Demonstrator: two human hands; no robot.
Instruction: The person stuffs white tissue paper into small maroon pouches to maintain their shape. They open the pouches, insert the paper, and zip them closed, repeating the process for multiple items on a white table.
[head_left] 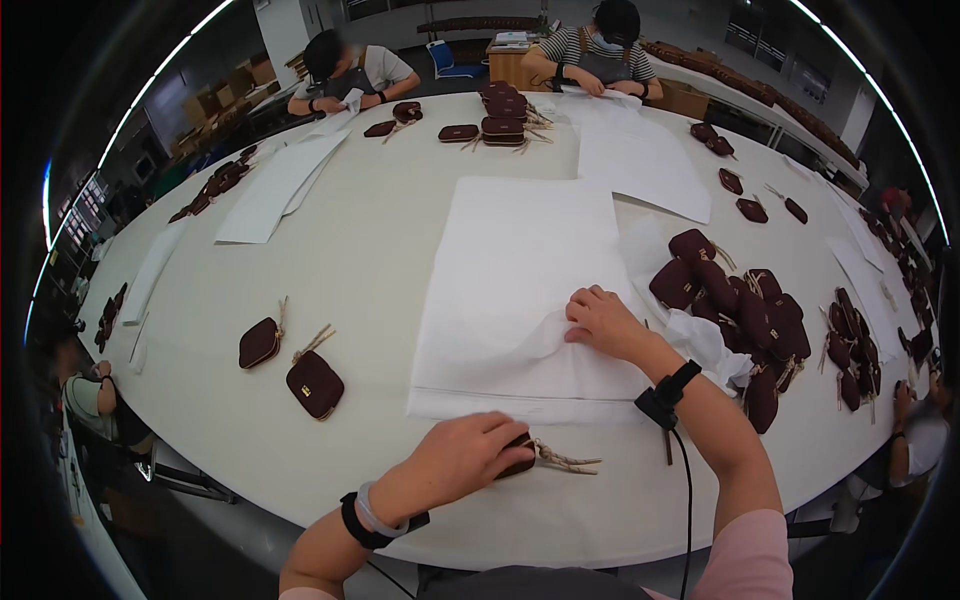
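My left hand (455,457) grips a small dark maroon zip pouch (519,461) at the near edge of the table. Its beige cord (566,461) trails out to the right, and my fingers cover much of the pouch. Farther forward and to the right, my right hand (606,322) has its fingers closed on thin white tissue paper (520,355). The paper's top layer is creased and lifted under those fingers, above a flat stack of sheets. Two more maroon pouches, one upper (259,343) and one lower (315,386), lie left of the stack with cords attached.
A heap of maroon pouches (745,300) sits right of the paper, with crumpled tissue (705,340) beside it. A thin dark stick (668,447) lies near my right wrist. Co-workers sit around the white table (370,250); more pouches (503,130) lie across it.
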